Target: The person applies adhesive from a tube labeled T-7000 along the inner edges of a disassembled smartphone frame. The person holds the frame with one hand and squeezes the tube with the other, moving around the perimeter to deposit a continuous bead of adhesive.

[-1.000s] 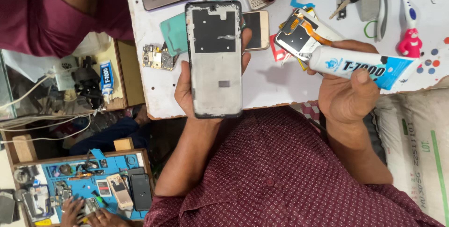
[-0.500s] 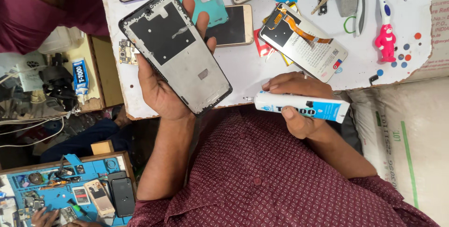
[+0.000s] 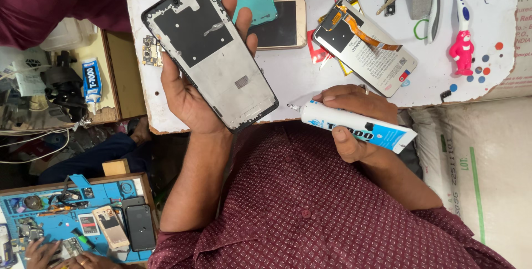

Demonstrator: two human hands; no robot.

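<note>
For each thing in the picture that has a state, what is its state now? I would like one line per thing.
Phone frame: stripped, no screen, held tilted in left hand.
Glue tube: uncapped, nozzle toward the frame, gripped in right hand.
Display panel: lying loose on white table, orange flex cable exposed.
Gold phone: flat, screen dark.
Toothbrush: lying flat on table.

The left hand (image 3: 191, 94) holds the black-rimmed grey metal phone frame (image 3: 210, 53) over the white counter's (image 3: 299, 83) left edge. The right hand (image 3: 354, 116) holds the white-and-blue glue tube (image 3: 360, 127) right of it, nozzle toward the frame. Behind the tube a black display panel with an orange flex cable (image 3: 366, 47) lies on the counter.
</note>
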